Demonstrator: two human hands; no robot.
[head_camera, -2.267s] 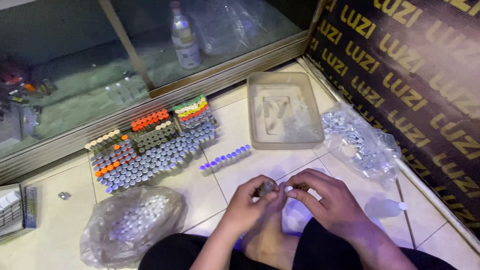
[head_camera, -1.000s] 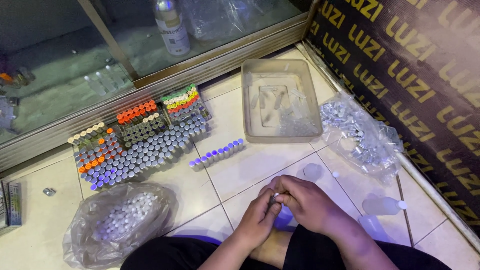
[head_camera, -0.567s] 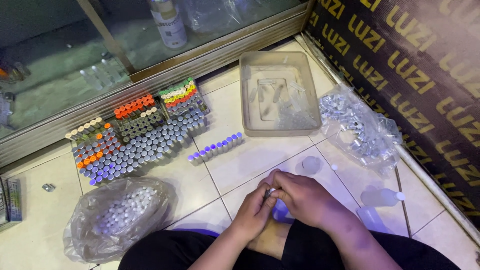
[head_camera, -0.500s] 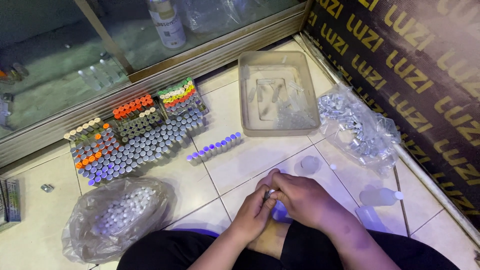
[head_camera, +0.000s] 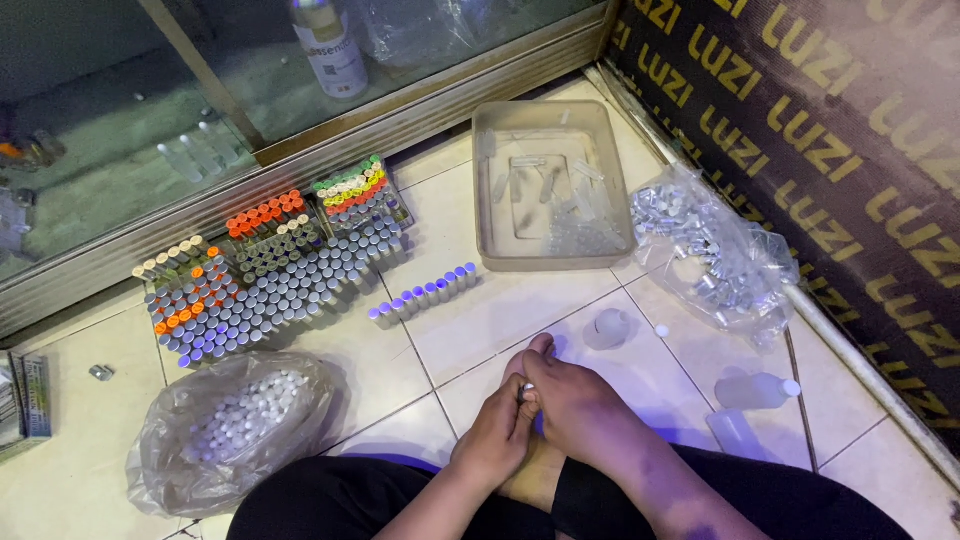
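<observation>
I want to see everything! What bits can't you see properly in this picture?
Head view only:
- The small thing pinched between left hand and right hand: fingers hide nearly all of it.
- Clear tray: contents blurred by cloudy plastic.
- Bottle behind glass: top cut off by the edge.
- Box: cut off at left.

Both hands are held together low at the centre: the left hand (head_camera: 497, 432) and right hand (head_camera: 578, 405) are pressed fingertip to fingertip, fingers curled.
</observation>
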